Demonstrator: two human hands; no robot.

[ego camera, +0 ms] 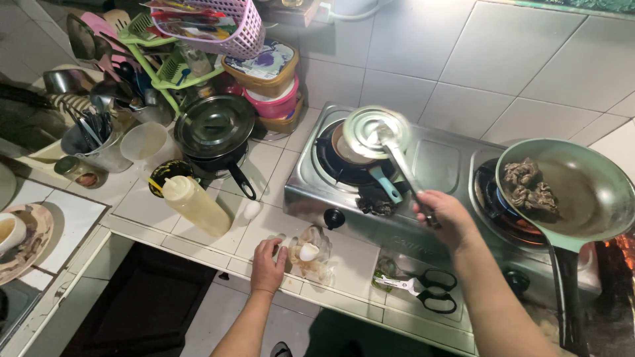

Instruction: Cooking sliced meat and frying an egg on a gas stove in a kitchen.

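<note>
My right hand [442, 213] grips the long handle of a round metal ladle [374, 131], held blurred above a small pan with a teal handle [386, 184] on the left burner of a steel two-burner stove [442, 158]. My left hand [267, 264] lies on the tiled counter edge, its fingers curled on a clear plastic bag [316, 259] that holds a white egg [309, 251]. Another egg [252, 209] lies loose on the counter. On the right burner sits a green frying pan [589, 192] with dark meat pieces [528, 186].
Scissors [424, 289] lie in front of the stove. A yellow squeeze bottle [195, 205], a black lidded pot [214, 129], a clear jug [147, 144], stacked containers [270, 82] and a utensil rack [99, 59] crowd the left counter. A plate with a cup [20, 235] sits far left.
</note>
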